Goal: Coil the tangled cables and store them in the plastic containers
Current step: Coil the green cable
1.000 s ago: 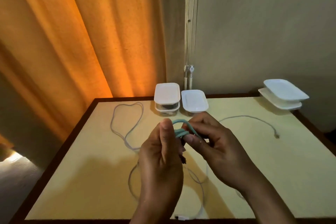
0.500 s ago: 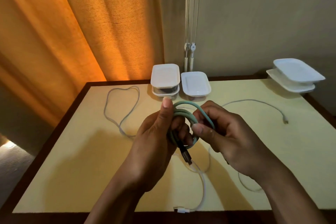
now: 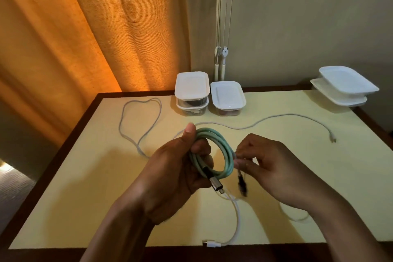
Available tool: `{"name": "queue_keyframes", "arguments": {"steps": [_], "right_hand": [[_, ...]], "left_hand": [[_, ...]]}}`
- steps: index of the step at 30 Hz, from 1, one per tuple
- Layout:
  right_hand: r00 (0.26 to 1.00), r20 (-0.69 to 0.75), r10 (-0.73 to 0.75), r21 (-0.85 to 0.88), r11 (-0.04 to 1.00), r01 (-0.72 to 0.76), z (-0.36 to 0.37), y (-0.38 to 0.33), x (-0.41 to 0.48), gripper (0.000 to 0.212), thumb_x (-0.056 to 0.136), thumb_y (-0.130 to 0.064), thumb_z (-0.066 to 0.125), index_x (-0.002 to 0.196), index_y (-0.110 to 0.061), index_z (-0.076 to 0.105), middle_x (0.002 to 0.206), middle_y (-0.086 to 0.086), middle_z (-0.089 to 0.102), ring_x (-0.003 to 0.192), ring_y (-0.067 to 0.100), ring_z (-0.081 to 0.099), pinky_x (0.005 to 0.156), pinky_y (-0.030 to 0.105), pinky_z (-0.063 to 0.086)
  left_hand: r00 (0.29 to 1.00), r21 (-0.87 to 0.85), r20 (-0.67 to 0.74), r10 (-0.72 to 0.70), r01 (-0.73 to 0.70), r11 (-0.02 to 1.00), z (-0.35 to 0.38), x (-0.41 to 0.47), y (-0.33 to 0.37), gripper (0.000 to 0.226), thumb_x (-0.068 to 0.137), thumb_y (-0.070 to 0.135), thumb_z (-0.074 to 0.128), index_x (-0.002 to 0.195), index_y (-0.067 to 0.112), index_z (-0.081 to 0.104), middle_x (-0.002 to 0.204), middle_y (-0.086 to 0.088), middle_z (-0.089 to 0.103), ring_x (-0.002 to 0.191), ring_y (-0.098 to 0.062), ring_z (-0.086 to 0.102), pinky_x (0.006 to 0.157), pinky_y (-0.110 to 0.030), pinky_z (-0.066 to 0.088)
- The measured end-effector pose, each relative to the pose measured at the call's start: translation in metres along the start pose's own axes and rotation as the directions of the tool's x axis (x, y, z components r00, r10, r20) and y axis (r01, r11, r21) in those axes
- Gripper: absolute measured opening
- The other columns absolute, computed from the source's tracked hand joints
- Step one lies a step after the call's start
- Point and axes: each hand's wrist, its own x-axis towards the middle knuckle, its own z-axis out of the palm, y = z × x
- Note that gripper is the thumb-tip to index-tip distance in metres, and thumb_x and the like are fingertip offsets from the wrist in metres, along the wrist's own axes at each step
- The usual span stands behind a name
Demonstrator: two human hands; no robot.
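Several loops of the teal cable [image 3: 223,151] are gathered in the left hand [image 3: 170,176], thumb pressed on top of the bundle and fingers curled through its middle. Just to the right of that grip, the right hand [image 3: 274,170] pinches the loose tail, and a dark plug [image 3: 242,185] dangles, blurred, below its fingertips. A silver plug [image 3: 215,185] pokes out beneath the left hand's fingers.

I'd judge the cable light, soft and springy. The loops will want to fan open the moment the hold slackens, and the smooth jacket may slide. The best place to hold looks like the point where all the turns bunch together, with the tail wrapped around them, rather than either plug.

Beyond the hands, plastic containers [image 3: 227,95] sit at the far edge of the table [image 3: 85,176], and a white cable [image 3: 236,219] lies slack beneath the grip.
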Motion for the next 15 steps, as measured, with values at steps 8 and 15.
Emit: {"name": "queue_keyframes", "arguments": {"steps": [8, 15], "right_hand": [[0.884, -0.185, 0.429, 0.82, 0.564, -0.101, 0.011, -0.012, 0.008, 0.018, 0.096, -0.011, 0.062, 0.097, 0.001, 0.075, 0.076, 0.016, 0.072, 0.066, 0.027, 0.073, 0.067, 0.029, 0.06], [0.87, 0.107, 0.481, 0.976, 0.116, -0.184, 0.027, -0.02, 0.008, 0.026, 0.081, -0.014, 0.068, 0.1, 0.004, 0.073, 0.081, 0.017, 0.069, 0.066, 0.022, 0.068, 0.064, 0.029, 0.062]], "left_hand": [[0.999, 0.118, -0.053, 0.001, 0.005, 0.993, 0.004, 0.005, -0.015, 0.044, 0.097, 0.051, 0.044, 0.066, 0.021, 0.052, 0.07, -0.004, 0.041, 0.065, -0.017, 0.042, 0.061, -0.033, 0.043], [0.994, 0.143, -0.105, 0.036, -0.021, 0.99, 0.01, 0.005, -0.017, 0.042, 0.097, 0.052, 0.043, 0.074, 0.017, 0.047, 0.08, -0.013, 0.044, 0.074, -0.029, 0.049, 0.066, -0.037, 0.04]]}}
